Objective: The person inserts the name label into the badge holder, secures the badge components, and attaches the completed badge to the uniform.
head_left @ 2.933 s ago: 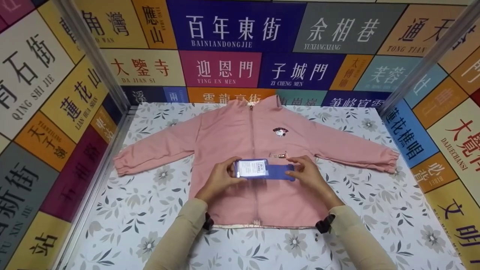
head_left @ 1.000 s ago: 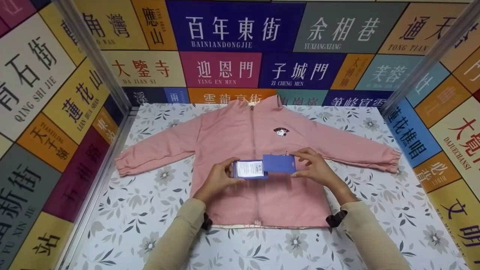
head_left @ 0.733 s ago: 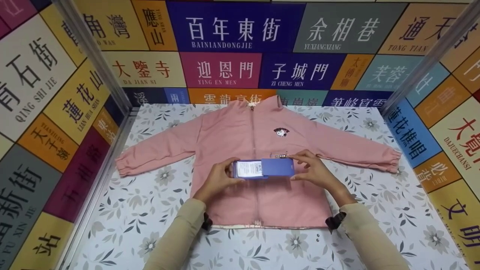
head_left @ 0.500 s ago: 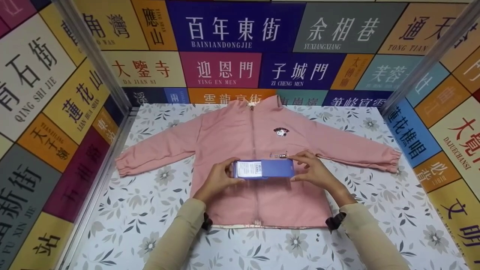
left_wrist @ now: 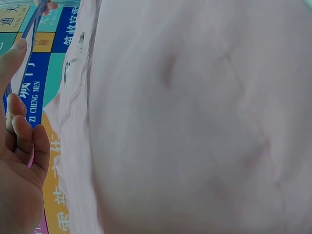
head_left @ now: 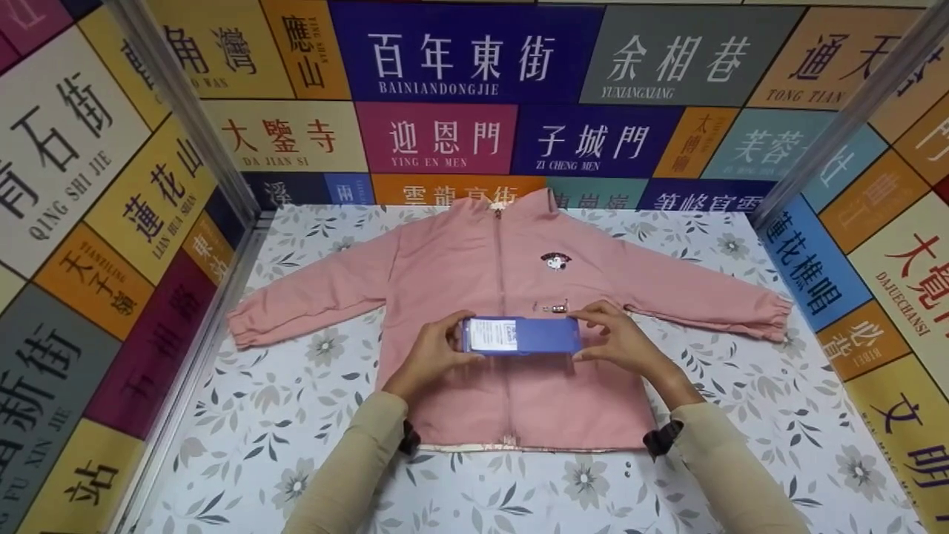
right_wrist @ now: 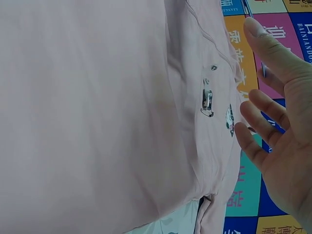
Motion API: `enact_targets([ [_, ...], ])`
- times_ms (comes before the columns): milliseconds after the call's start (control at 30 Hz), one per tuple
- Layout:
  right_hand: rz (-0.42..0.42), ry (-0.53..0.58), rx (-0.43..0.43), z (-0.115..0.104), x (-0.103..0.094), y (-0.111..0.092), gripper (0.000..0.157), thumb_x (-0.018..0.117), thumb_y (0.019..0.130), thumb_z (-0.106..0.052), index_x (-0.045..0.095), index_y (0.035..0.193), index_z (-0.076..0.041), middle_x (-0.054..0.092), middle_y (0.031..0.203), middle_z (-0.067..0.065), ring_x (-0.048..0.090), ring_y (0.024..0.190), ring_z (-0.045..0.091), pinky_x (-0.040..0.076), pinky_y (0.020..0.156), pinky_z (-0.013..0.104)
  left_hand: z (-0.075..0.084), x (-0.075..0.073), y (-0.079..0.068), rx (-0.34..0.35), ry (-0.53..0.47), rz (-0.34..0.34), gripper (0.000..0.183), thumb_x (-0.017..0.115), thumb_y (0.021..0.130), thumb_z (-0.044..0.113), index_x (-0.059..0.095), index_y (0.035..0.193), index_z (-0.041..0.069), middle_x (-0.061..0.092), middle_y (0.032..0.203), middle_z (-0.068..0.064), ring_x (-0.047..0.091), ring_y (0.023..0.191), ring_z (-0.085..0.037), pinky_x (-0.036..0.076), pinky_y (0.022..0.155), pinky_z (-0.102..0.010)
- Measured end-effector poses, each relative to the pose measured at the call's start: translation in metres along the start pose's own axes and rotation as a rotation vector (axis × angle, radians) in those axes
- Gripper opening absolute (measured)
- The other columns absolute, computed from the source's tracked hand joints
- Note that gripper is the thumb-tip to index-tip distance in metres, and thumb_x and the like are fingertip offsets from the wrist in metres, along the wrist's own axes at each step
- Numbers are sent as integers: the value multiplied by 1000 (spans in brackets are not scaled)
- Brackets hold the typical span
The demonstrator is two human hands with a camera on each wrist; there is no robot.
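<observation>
Above the jacket, my left hand (head_left: 437, 350) pinches the left end of a blue ID card holder (head_left: 491, 335), where a white printed card shows. My right hand (head_left: 617, 337) pinches the right end of its flat blue panel (head_left: 547, 335) between thumb and fingers; this panel overlaps the right part of the white card. In the left wrist view the holder (left_wrist: 30, 46) appears edge-on against my thumb. Beneath the hands lies a pink zip-up jacket (head_left: 445, 274), front up, sleeves spread. A small metal clip (head_left: 557, 308) rests on it, just beyond the panel.
A dog patch (head_left: 554, 261) is on the jacket's chest. The table (head_left: 245, 460) has a white floral cover. Colourful sign-printed walls (head_left: 474, 59) enclose the back and both sides, with metal posts (head_left: 222, 133) at the corners.
The blue panel was raised and offset to the right; my right hand has brought it down and leftward, level with the holder and over more of the card. The left hand and jacket stay put.
</observation>
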State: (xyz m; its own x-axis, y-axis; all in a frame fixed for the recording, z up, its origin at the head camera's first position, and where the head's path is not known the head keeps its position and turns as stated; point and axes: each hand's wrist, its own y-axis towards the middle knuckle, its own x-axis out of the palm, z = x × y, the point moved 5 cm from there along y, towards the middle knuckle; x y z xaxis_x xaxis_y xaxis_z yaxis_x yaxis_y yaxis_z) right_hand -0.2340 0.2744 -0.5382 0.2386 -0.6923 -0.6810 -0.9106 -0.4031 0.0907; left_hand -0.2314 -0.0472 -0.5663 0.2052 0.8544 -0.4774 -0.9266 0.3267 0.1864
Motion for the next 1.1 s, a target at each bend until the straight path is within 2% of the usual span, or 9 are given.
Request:
enact_targets([
  [300,-2,-11,24,0,4,1,75,91,67,-22,61,136,-22,57,123,7,53,111,29,49,92,52,1,2,1,17,2,11,73,91,67,16,60,132,7,60,80,-4,48,69,-9,41,60,-18],
  [467,-2,0,32,0,6,1,76,91,67,-23,60,136,-19,58,124,9,53,111,30,49,94,53,-1,2,0,19,-2,17,73,92,66,17,61,132,10,63,83,-4,49,71,-10,42,61,-18],
  [700,-17,16,43,-1,11,4,77,91,67,-22,60,137,-16,57,126,14,53,112,30,49,94,53,1,4,0,8,-34,1,74,92,65,13,61,131,5,62,81,-6,49,68,-11,42,58,-18],
  [933,-16,28,39,-7,19,8,74,91,68,-22,60,136,-28,57,125,5,53,111,26,48,94,50,5,8,2,10,-41,-18,74,91,66,11,60,132,5,56,75,-3,49,64,-9,42,57,-18],
  [1100,-2,33,23,-14,23,11,75,91,67,-21,61,136,-19,58,124,5,54,110,28,49,93,50,7,8,4,17,-25,-14,72,91,66,13,62,131,11,57,76,-3,49,65,-9,43,58,-19],
])
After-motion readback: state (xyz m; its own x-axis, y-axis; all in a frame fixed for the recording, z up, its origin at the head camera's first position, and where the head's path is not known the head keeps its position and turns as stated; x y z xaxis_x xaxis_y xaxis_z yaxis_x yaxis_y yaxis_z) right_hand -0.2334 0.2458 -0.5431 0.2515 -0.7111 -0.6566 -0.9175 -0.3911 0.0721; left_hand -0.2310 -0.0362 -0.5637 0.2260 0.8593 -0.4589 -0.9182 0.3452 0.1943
